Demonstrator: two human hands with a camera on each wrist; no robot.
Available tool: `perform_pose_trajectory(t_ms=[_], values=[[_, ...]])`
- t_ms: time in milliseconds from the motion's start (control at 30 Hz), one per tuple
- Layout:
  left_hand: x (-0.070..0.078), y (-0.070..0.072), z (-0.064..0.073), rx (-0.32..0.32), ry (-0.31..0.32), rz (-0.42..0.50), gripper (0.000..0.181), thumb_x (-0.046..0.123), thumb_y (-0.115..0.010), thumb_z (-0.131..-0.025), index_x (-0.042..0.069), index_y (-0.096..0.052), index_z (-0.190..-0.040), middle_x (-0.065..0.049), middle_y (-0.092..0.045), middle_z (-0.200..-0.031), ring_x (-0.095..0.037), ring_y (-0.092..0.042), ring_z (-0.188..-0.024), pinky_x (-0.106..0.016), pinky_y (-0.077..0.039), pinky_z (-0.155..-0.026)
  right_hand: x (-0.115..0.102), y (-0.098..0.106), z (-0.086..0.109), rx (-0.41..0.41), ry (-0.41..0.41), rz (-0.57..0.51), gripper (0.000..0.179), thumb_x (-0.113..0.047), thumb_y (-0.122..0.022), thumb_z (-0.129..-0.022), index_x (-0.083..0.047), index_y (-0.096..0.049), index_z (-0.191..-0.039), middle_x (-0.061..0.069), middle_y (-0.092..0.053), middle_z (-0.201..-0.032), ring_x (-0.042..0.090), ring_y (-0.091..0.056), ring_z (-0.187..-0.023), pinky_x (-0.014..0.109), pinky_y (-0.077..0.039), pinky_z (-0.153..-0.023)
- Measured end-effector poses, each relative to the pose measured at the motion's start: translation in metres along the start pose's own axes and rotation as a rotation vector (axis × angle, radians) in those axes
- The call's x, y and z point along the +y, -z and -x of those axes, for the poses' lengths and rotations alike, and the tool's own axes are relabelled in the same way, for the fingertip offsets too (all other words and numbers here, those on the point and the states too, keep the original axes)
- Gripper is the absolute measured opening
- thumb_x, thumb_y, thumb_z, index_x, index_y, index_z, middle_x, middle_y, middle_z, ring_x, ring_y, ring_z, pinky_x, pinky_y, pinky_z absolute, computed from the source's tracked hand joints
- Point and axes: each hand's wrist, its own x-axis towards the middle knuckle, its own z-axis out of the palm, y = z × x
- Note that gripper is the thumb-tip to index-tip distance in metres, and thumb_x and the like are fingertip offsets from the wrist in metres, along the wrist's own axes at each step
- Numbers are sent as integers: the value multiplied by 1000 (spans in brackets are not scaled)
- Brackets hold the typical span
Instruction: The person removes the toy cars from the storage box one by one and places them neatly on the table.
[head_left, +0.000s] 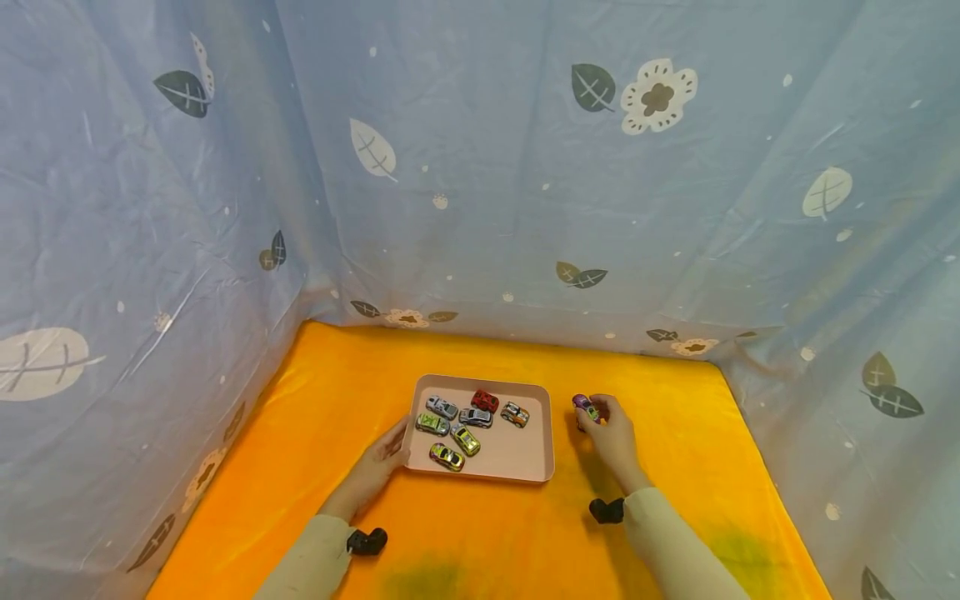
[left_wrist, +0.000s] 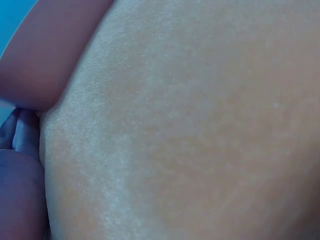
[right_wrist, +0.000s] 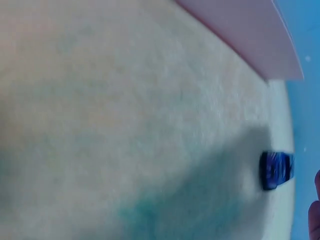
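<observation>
In the head view a shallow pink tray (head_left: 517,458) lies on the orange cloth with several toy cars in its left and middle part. My left hand (head_left: 384,454) rests against its left wall; in the left wrist view these fingers (left_wrist: 26,131) meet the outside of the tray wall (left_wrist: 50,55). Right of the tray, my right hand (head_left: 613,437) pinches a purple and green toy car (head_left: 583,405) between thumb and fingers. A dark blue-looking toy car (right_wrist: 276,170) stands on the cloth in the right wrist view, left of the fingertips (right_wrist: 315,220).
Inside the tray are a red car (head_left: 485,401), an orange and white car (head_left: 515,414), a yellow-green car (head_left: 465,439) and others. An orange cloth (head_left: 480,533) covers the surface. Pale blue patterned curtains (head_left: 480,167) enclose the back and sides.
</observation>
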Motion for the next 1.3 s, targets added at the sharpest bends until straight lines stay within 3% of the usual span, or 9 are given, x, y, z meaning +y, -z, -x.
perform_pose_trajectory(t_ms=[367,733,1033,1300], values=[[1,-1,1,-1,-3,-14,61,5,-51,-100,23,-29,-154,-11,-31,-154,-31,-30,-140,-44,-30,-110,21,14,-12,-17,-237,-227,66,-44,-62,-93,-3,-42,-139,18,-44,-131,31,-44,-116,40,-43,-91],[2,-1,1,-1,19,-27,61,7,-52,-100,24,-28,-154,-12,-30,-155,-31,-30,-140,-43,-31,-110,39,18,-18,-56,-359,-242,69,-48,-64,-90,-2,-43,-137,16,-51,-124,28,-54,-110,38,-44,-96],[2,-1,0,0,6,-34,61,8,-52,-100,24,-29,-154,-12,-30,-155,-32,-30,-140,-44,-31,-109,32,19,-20,-72,-386,-283,72,-43,-65,-91,2,-38,-141,17,-50,-127,27,-52,-113,36,-46,-97],[2,-1,1,4,25,-21,62,7,-52,-100,26,-30,-153,-10,-30,-155,-30,-30,-140,-45,-30,-110,31,18,-19,-84,-380,-256,74,-43,-65,-91,5,-37,-141,23,-49,-131,33,-50,-118,44,-40,-103]])
